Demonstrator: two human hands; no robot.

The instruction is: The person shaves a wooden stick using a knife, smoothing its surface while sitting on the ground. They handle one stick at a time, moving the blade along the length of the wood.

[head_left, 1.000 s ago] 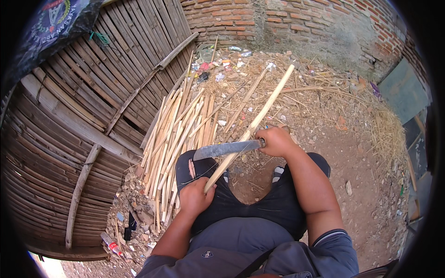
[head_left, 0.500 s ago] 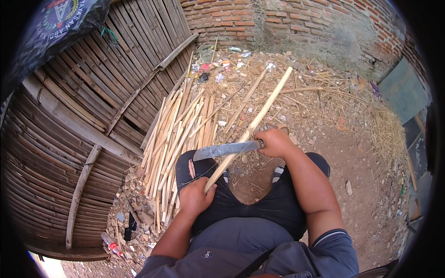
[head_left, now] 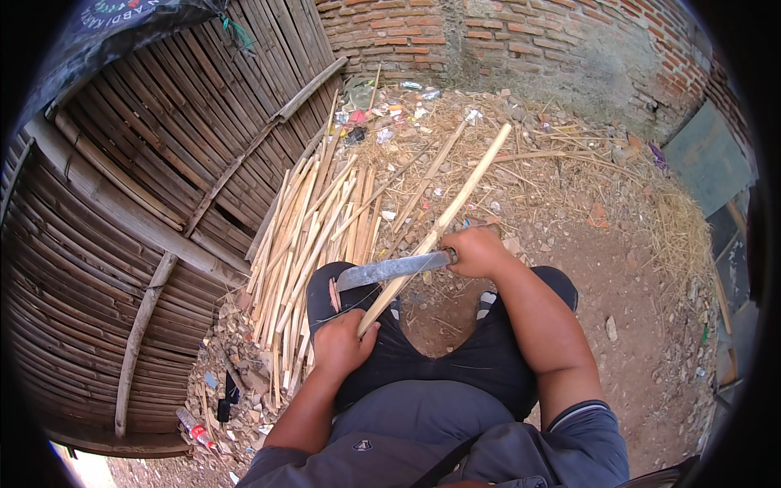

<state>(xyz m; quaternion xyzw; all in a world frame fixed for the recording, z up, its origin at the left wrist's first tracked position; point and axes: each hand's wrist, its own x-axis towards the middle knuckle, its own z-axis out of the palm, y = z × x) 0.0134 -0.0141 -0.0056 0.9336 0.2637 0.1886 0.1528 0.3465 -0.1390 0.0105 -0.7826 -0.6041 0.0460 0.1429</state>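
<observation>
A long pale wooden strip, probably split bamboo, slants from my lap up toward the far right. My left hand is closed round its near end, above my left thigh. In my right hand is the handle of a machete, gripped beside the middle of the strip. The broad grey blade lies across the strip and points left, its tip over my left knee. My right fingers sit close against the strip; whether they touch it is hidden.
Many pale strips lie in a heap to the left, beside a bamboo slat wall. A brick wall stands at the back. Straw, stones and litter cover the ground, with a plastic bottle at lower left.
The machete and my right hand have shifted slightly toward me and to the left along the strip. The strip's far end has dipped a little; my left hand stays in place.
</observation>
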